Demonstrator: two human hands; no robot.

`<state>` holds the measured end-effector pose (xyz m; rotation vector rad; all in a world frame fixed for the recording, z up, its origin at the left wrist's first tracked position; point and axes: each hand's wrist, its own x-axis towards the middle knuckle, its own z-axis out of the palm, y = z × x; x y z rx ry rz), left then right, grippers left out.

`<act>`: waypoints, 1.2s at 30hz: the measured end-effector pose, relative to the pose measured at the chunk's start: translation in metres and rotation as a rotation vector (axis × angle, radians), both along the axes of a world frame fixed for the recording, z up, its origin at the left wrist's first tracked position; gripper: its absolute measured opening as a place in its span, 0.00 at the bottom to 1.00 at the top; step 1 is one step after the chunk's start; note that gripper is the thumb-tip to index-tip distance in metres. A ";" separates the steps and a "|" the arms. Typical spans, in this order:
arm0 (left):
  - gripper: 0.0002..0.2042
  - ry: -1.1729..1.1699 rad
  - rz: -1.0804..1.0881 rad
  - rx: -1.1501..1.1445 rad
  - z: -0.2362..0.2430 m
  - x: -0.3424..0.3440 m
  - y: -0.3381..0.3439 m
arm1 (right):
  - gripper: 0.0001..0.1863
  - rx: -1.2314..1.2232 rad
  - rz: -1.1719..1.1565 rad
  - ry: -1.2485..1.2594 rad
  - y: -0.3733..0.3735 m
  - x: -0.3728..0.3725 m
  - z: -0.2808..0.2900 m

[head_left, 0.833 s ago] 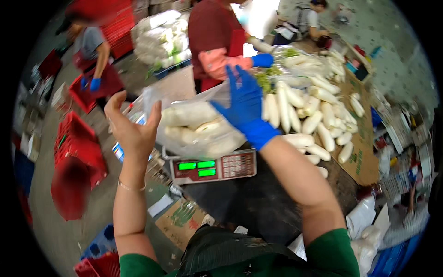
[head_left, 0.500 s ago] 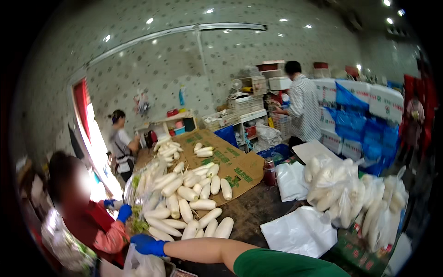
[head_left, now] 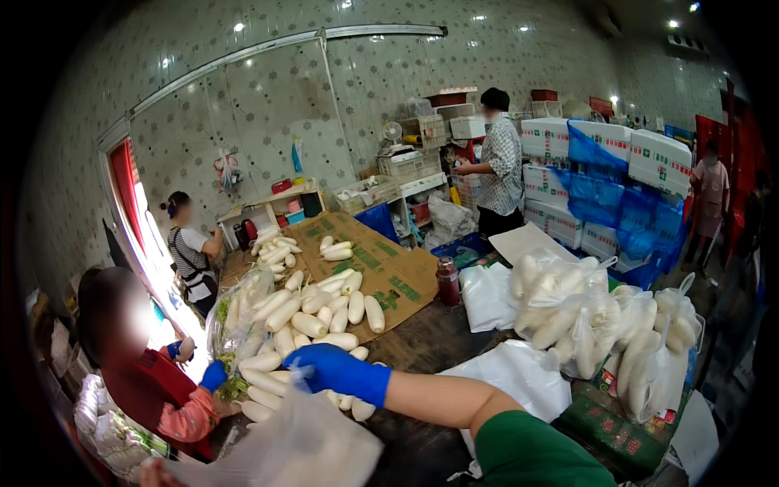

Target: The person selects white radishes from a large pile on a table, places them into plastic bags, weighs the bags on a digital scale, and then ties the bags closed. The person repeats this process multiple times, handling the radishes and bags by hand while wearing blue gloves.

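My right hand point(head_left: 337, 369), in a blue glove, pinches the top of a clear plastic bag point(head_left: 316, 442) and holds it up over the near edge of the table. Whitish shapes show blurrily through the bag. At the bottom left edge, the bare fingertips of what looks like my left hand point(head_left: 154, 473) grip the bag's other side; the rest of that hand is out of frame. Just beyond lies a heap of white radishes point(head_left: 308, 323), partly hidden behind my glove and the bag.
Bagged radishes point(head_left: 560, 300) are piled at the right, beside flat white plastic bags point(head_left: 519, 377). A dark red bottle point(head_left: 448, 282) stands mid-table near cardboard point(head_left: 381, 268). To the left, a co-worker in blue gloves point(head_left: 214, 376) stands close. White boxes point(head_left: 552, 183) are stacked behind.
My right hand has risen and moved rightward from the lower left, lifting the plastic bag in front of the radishes. Fingertips have come into view at the lower left. The whole view has shifted slightly.
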<state>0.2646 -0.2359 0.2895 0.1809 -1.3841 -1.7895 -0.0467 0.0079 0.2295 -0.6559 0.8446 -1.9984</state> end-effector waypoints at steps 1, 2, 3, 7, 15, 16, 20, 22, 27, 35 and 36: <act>0.09 -0.025 -0.104 0.066 -0.010 -0.007 0.009 | 0.10 -0.142 0.203 -0.035 0.012 -0.017 -0.024; 0.09 -0.088 -0.188 0.092 -0.023 -0.019 0.030 | 0.10 0.128 -0.155 -0.074 0.023 0.003 -0.035; 0.10 -0.134 -0.281 0.111 -0.030 -0.030 0.052 | 0.11 0.137 -0.136 -0.154 0.042 0.010 -0.050; 0.08 -0.564 -0.427 -0.189 -0.074 -0.046 0.098 | 0.14 0.202 -0.124 -0.268 0.094 0.054 -0.064; 0.15 0.154 -0.167 -1.630 -0.018 -0.066 0.147 | 0.08 0.165 -0.252 0.220 0.106 0.096 -0.002; 0.23 0.090 -0.181 -1.606 -0.044 -0.090 0.147 | 0.08 0.149 -0.154 0.100 0.121 0.093 0.000; 0.35 -0.169 -0.395 -1.177 -0.058 -0.142 0.200 | 0.15 0.272 -0.092 0.399 0.136 0.102 -0.007; 0.38 -0.211 -0.381 -1.089 -0.062 -0.120 0.190 | 0.19 0.345 -0.325 0.814 0.134 0.109 -0.005; 0.33 0.000 -0.059 -1.389 -0.068 -0.106 0.171 | 0.50 0.668 -0.644 1.284 0.159 0.110 -0.030; 0.37 0.054 -0.114 -1.352 -0.075 -0.120 0.177 | 0.22 0.523 -0.557 0.348 0.139 0.111 -0.048; 0.42 -0.005 -0.203 -1.296 -0.074 -0.122 0.184 | 0.21 0.546 -0.472 0.396 0.134 0.114 -0.047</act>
